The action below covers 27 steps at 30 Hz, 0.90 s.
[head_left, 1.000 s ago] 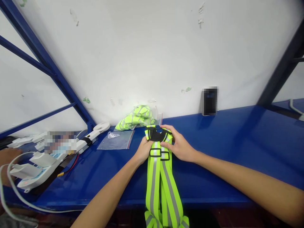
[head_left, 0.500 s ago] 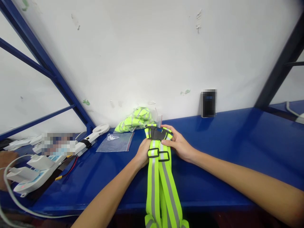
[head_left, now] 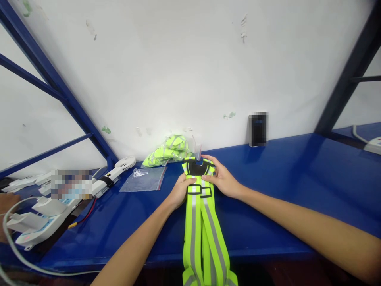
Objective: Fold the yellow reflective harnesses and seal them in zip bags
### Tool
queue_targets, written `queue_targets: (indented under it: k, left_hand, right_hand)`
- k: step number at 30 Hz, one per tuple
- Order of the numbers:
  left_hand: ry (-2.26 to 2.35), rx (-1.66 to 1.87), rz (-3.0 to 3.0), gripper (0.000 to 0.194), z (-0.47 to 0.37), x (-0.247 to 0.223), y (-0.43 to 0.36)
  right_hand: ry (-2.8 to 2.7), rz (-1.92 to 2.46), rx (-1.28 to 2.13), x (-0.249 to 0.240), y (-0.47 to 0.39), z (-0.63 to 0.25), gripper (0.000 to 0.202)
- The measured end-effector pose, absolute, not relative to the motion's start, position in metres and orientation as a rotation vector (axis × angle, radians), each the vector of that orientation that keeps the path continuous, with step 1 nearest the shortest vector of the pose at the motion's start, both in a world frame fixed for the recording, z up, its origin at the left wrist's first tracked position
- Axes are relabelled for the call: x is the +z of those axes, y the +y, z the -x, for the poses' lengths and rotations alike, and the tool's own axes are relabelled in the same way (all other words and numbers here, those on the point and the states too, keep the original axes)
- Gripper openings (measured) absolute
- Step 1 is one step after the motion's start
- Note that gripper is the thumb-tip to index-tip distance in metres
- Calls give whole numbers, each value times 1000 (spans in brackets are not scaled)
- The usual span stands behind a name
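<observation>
Between my hands lies a neon yellow reflective vest made of straps [head_left: 195, 222], with grey stripes down its length. A black plastic buckle [head_left: 197, 169] sits at its far end, with two black strap sliders [head_left: 200, 191] just below. My left hand [head_left: 180, 190] grips the left side, its thumb lying over the strap near the buckle. On the right side, my right hand [head_left: 219, 177] holds the strap end, thumb on top and index finger along the buckle's far edge. The near end of the straps hangs over the table's front edge.
Behind the vest are a clear bag with more neon yellow straps [head_left: 169, 150] and a flat clear zip bag [head_left: 143, 178]. A white handheld fan [head_left: 125, 163] and a white power strip [head_left: 41, 224] lie left. Against the wall stands a black, blurred-out object [head_left: 258, 129]. Another person's hand shows far left.
My left thumb has come over onto the front of the strap below the buckle. The two sliders now sit nearly level. The view has shifted slightly.
</observation>
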<state>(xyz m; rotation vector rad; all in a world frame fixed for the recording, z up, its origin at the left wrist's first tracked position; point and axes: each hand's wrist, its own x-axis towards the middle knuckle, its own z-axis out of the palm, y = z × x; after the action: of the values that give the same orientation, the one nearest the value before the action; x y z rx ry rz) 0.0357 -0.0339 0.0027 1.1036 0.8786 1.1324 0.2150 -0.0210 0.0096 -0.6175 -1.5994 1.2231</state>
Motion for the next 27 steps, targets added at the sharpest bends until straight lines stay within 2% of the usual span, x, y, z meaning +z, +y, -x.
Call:
queue_targets:
  k: [5, 10, 18, 23, 27]
  left_hand:
    - [818, 1054, -1115, 48, -35, 1, -31]
    - [850, 1082, -1106, 47, -38, 4, -32]
    - [820, 1089, -1213, 43, -35, -2, -31]
    - [800, 1076, -1210, 48, -35, -2, -31]
    - [835, 1052, -1167, 47, -36, 0, -33]
  right_hand:
    - [-1884, 787, 829, 6, -19, -223, 63]
    - [-1940, 706, 620, 8, -19, -220, 39]
    - [-1812, 742, 553, 7, -18, -213, 36]
    - [-1690, 811, 586, 8, -21, -209, 39]
    - [-1673, 848, 573, 9, -22, -208, 22]
